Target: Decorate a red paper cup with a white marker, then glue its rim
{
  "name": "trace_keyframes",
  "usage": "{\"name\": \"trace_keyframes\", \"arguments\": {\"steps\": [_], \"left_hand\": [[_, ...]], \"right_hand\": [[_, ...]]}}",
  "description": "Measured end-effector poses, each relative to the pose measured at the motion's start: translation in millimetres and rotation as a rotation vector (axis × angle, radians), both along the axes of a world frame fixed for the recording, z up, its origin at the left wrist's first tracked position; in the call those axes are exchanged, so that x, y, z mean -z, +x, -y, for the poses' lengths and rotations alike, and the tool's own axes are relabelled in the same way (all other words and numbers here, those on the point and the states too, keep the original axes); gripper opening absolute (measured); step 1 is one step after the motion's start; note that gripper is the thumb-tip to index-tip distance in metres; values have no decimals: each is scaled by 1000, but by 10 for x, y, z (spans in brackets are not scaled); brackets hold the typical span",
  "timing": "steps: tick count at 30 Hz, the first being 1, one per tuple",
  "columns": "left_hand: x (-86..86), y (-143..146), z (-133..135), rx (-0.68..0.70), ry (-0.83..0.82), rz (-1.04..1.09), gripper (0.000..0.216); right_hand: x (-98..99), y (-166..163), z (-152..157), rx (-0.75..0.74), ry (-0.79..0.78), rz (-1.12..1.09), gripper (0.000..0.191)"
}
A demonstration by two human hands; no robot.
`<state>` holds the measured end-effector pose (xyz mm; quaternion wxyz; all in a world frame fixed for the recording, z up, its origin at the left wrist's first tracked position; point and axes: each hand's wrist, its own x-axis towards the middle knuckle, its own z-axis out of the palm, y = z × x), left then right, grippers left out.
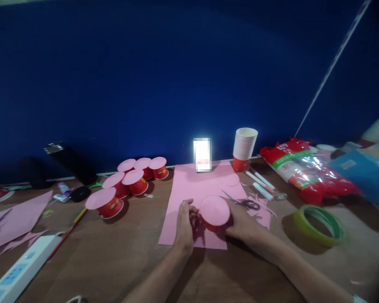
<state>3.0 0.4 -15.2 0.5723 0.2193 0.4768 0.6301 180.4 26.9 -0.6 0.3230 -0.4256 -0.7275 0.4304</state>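
Note:
A red paper cup [212,227] with a pink paper disc [214,210] on top is between my hands, over a pink paper sheet [173,219]. My right hand [238,221] grips the cup's right side, its fingertips hidden behind the cup. Close by the cup's left side is my left hand [185,227], thumb raised and fingers loosely bent; whether they touch the cup is unclear. Black-handled scissors [244,203] lie just beyond my right hand, among pink paper scraps [261,214]. A loose pink disc [231,178] rests on the sheet's far right.
Left of the sheet stand several upturned red cups [109,209] topped with discs. A cup stack [244,147], markers [263,190], a red plastic package [306,172] and green tape [318,225] are to the right. A power strip [25,269] lies front left. A bright phone-like screen [202,154] stands behind.

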Motion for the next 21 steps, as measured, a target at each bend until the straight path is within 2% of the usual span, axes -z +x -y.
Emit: {"name": "trace_keyframes", "arguments": {"steps": [2, 5, 7, 9, 12, 14, 16, 18, 21], "left_hand": [[66, 31, -4, -59, 15, 44, 45], [150, 62, 12, -68, 90, -34, 35], [163, 66, 38, -26, 91, -112, 31], [136, 60, 77, 19, 101, -233, 30], [63, 47, 156, 164, 227, -532, 30], [35, 46, 213, 301, 329, -699, 34], [39, 53, 260, 418, 407, -846, 27], [64, 66, 289, 542, 464, -961, 19], [85, 80, 306, 656, 529, -1068, 17]], "right_hand": [[-67, -6, 16, 26, 4, -2, 65], [-264, 11, 20, 112, 12, 7, 60], [-423, 26, -14, 177, 45, 50, 57], [-570, 15, -86, 169, 102, 82, 55], [-706, -114, -259, 156, 127, 138, 61], [-717, -291, -398, 78, 114, 92, 66], [-662, -522, -539, -13, 96, 37, 65], [-561, -777, -671, -89, 74, 22, 70], [-381, -1149, -845, -122, 55, 32, 72]]}}
